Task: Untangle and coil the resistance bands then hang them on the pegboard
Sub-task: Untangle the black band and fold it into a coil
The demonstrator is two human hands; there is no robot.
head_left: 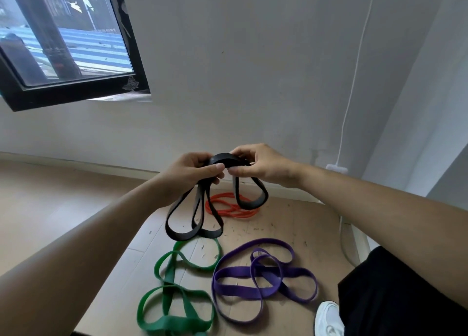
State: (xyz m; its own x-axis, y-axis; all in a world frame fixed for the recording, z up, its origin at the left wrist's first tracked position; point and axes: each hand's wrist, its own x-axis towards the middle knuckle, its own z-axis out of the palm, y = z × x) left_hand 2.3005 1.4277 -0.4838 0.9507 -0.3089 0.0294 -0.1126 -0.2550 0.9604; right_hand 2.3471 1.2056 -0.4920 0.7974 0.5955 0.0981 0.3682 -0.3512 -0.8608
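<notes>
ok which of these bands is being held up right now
The black flat rubber resistance band: left hand and right hand grip it in the air, loops hanging. The thin orange band, green band and purple band lie on the cardboard sheet.

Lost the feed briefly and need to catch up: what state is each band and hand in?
black band: held up in both hands, loops hanging
orange band: lying loosely coiled
green band: lying twisted
purple band: lying twisted
left hand: grips black band
right hand: pinches black band
</notes>
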